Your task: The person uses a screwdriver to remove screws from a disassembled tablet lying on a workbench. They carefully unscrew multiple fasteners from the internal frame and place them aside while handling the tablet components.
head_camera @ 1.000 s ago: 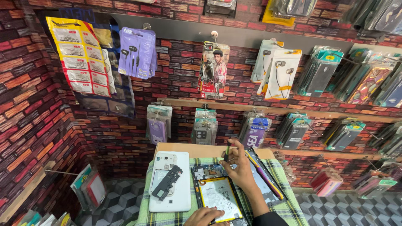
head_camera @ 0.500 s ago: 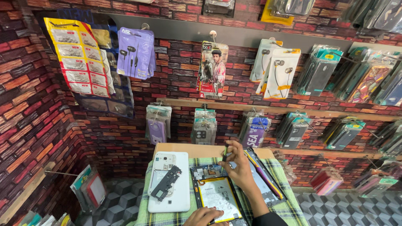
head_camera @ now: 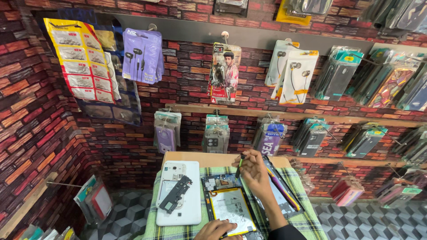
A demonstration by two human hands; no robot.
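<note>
The right hand [head_camera: 254, 173] pinches a thin green-handled tool [head_camera: 239, 165] with its tip at the top end of the opened tablet [head_camera: 229, 205], which lies in the middle of the surface [head_camera: 200, 158], and the left hand [head_camera: 216, 230] presses flat on the near end. If the tool slips, I think it can scratch the exposed board or pierce the white battery [head_camera: 231, 210]. The white back cover [head_camera: 179, 192], toward the left edge, works like 1 tray holding 1 black part [head_camera: 175, 200].

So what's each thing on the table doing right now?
Tablet: opened up, insides and battery showing, flat on the cloth.
White back cover: off, lying beside the tablet.
Black part: loose, resting on the cover.
Screwdriver: in the right hand, tip down at the tablet.
Left hand: resting on the tablet's near edge.
</note>
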